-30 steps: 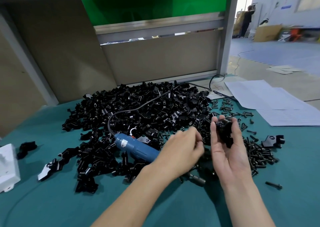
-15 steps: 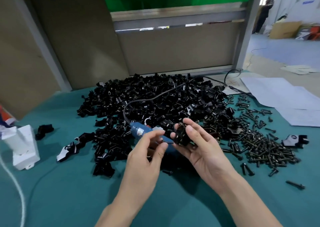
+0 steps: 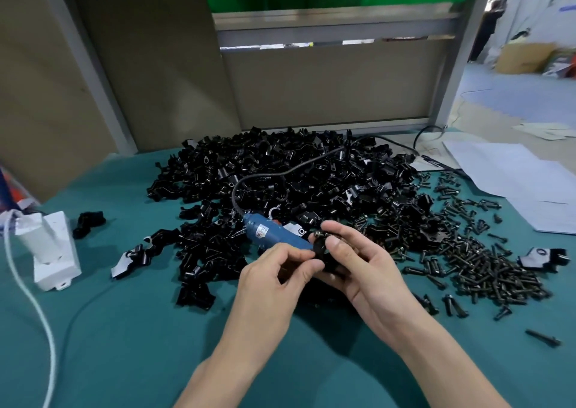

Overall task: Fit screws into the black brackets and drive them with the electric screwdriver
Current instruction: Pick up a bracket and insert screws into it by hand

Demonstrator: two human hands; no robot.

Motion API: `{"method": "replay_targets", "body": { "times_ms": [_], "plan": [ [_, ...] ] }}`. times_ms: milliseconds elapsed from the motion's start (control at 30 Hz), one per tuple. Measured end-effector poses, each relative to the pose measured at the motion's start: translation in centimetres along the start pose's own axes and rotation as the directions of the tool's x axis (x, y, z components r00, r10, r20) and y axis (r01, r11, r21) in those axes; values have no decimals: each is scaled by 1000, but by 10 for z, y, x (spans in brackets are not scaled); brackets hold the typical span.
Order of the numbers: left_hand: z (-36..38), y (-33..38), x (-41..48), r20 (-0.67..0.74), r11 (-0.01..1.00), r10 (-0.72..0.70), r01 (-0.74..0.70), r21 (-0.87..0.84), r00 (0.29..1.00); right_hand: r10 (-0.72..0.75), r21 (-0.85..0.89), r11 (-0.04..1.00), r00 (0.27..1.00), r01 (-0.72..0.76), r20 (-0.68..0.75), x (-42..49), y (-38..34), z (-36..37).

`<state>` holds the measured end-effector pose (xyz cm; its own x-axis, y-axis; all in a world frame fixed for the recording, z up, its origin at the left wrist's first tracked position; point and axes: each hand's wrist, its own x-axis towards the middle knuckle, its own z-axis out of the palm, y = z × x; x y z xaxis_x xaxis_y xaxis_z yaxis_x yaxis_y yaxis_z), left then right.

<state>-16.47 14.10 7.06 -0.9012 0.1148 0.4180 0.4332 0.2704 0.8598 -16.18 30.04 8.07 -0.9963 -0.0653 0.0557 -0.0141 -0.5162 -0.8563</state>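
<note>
Teal cloth (image 3: 124,345), angular blk brackets (image 3: 280,170)

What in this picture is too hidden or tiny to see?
Head view:
- Small black bracket: mostly covered by the left hand and right hand; any screw in it is unclear.
- Blue electric screwdriver: its tip is hidden behind the left hand.
- Its label: too small to read.
- White cable: cut off by the bottom edge.

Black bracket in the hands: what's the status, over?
Right hand cups small black bracket; left hand fingers pinch its edge. Blue electric screwdriver lies untouched on heap of black brackets behind. Nothing in the way.
</note>
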Motion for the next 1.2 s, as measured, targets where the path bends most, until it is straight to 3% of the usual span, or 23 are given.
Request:
{"method": "replay_targets", "body": {
  "times_ms": [267, 433, 533, 700, 1000, 1200],
  "plan": [
    [-1, 0, -1, 61, 998, -46, 43, 47, 997, -6, -9, 1000, 1000, 6, 10, -1, -2, 1],
    [-2, 6, 0, 49, 998, -56, 58, -37, 997, -32, 9, 999, 999, 32, -22, -2, -6, 0],
    [-3, 3, 0, 80, 997, -71, 69, 35, 994, -31, 14, 999, 1000, 31, -4, -2, -4, 0],
    [-6, 3, 1, 119, 990, 38, -53, 130, 992, -33, -14, 999, 999, 33, 27, -1, -5, -4],
    [-7, 4, 1, 104, 997, -74, 71, 36, 992, -38, -93, 995, 998, 42, 46, -1, -1, -6],
    [-5, 6, 0, 106, 997, -76, 75, 16, 991, -37, -104, 994, 999, 40, 29, -2, -4, -7]
  ]
}}
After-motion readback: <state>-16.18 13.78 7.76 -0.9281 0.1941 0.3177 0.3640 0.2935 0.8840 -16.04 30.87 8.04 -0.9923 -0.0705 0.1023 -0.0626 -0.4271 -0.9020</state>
